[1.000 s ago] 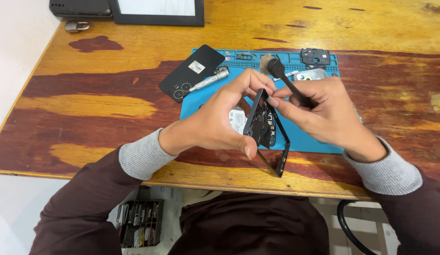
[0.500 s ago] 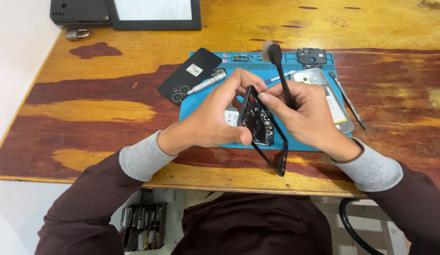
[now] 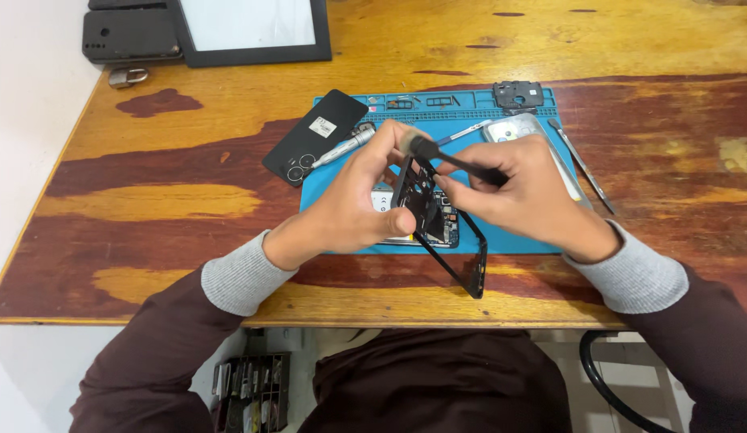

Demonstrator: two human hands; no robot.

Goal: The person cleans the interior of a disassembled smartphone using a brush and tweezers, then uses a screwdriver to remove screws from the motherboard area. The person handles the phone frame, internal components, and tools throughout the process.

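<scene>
Two hands point(image 3: 438, 200), one phone frame point(image 3: 438, 224), one brush point(image 3: 450, 158)

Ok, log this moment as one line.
left hand: holds phone frame tilted over blue mat | right hand: holds brush at frame's top | back cover: on mat's left edge

Blue mat point(image 3: 518, 240) — black phone frame point(image 3: 446, 232), black brush point(image 3: 458, 160).

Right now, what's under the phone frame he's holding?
Under the phone frame, a white-labelled part lies on the blue mat. The left hand and frame cover most of it, so its kind is unclear.
</scene>
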